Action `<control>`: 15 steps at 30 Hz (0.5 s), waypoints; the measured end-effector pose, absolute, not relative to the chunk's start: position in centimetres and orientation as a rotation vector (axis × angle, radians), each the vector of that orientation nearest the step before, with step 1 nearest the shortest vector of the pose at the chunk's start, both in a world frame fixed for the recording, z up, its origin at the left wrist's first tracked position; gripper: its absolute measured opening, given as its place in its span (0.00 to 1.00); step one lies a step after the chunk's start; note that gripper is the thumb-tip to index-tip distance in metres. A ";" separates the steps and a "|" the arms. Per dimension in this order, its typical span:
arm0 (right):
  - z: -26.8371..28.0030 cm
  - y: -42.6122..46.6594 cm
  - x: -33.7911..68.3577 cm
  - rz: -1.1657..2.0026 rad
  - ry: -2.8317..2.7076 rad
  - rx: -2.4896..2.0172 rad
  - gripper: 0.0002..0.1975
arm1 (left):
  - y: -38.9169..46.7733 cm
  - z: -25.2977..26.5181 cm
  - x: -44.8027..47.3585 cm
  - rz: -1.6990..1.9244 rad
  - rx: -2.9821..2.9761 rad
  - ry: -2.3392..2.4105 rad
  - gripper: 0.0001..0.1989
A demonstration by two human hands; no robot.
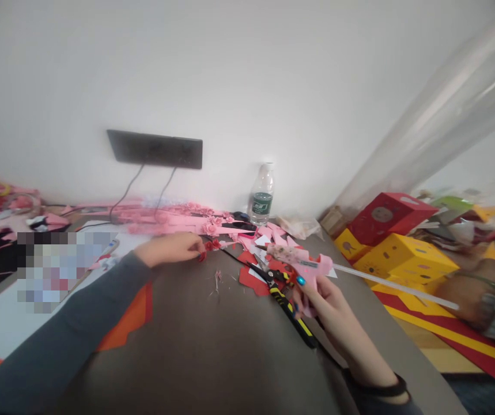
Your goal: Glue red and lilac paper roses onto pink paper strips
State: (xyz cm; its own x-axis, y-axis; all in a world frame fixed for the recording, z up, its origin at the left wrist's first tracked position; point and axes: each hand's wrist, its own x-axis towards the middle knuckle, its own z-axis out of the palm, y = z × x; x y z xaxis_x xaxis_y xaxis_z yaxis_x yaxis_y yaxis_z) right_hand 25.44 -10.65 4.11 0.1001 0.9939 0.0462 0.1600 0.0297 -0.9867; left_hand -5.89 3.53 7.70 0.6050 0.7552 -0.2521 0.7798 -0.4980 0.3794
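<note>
My right hand [322, 300] is wrapped round the handle of a pink hot glue gun [316, 266], its nozzle pointing left. A long translucent glue stick [396, 285] sticks out of the gun's back end. Further left, my left hand [178, 248] reaches across the table with its fingers pinched at a small red paper flower [203, 255]. More small red flowers [214, 244] lie just right of those fingertips. Under the glue gun are yellow-and-black pliers [290, 311] and red paper scraps [249, 280]. The fingertips of my left hand are partly blurred.
A water bottle [263, 195] stands by the wall, behind pink paper flowers [210, 222]. At left, a pixelated device [74, 271] lies on white paper [3, 314]. Red [389, 216] and yellow boxes [407, 259] stand at right, near another person's arm [472, 291].
</note>
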 end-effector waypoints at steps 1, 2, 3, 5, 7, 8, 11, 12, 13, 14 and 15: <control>4.0 -10.7 25.0 1.031 -1.254 -1.335 0.30 | 3.2 8.3 -5.9 -0.086 2.365 1.196 0.12; 3.8 -10.7 24.7 1.032 -1.252 -1.338 0.30 | 2.7 8.8 -5.9 -0.100 2.351 1.171 0.12; 3.5 -10.7 24.5 1.032 -1.263 -1.352 0.30 | 2.2 9.3 -5.8 -0.110 2.328 1.150 0.12; 2.9 -10.8 24.2 1.030 -1.319 -1.406 0.32 | 1.2 10.1 -5.5 -0.115 2.303 1.139 0.11; 2.1 -10.9 24.0 0.973 -1.375 -1.482 0.34 | 0.5 10.4 -5.1 -0.107 2.297 1.133 0.11; 1.7 -11.0 23.9 0.912 -1.395 -1.523 0.34 | 0.2 10.4 -5.0 -0.102 2.296 1.127 0.11; 0.7 -11.2 23.9 0.683 -1.423 -1.620 0.33 | -0.1 10.1 -5.0 -0.083 2.286 1.108 0.09; 0.4 -11.3 24.0 0.628 -1.427 -1.639 0.33 | -0.1 9.9 -5.1 -0.075 2.283 1.103 0.09; 0.2 -11.5 24.0 0.589 -1.429 -1.651 0.33 | -0.1 9.7 -5.2 -0.067 2.283 1.095 0.09; 0.1 -11.6 24.2 0.564 -1.429 -1.658 0.33 | -0.1 9.5 -5.3 -0.058 2.284 1.085 0.09; 0.0 -11.6 24.3 0.548 -1.432 -1.663 0.33 | 0.0 9.3 -5.4 -0.052 2.287 1.074 0.10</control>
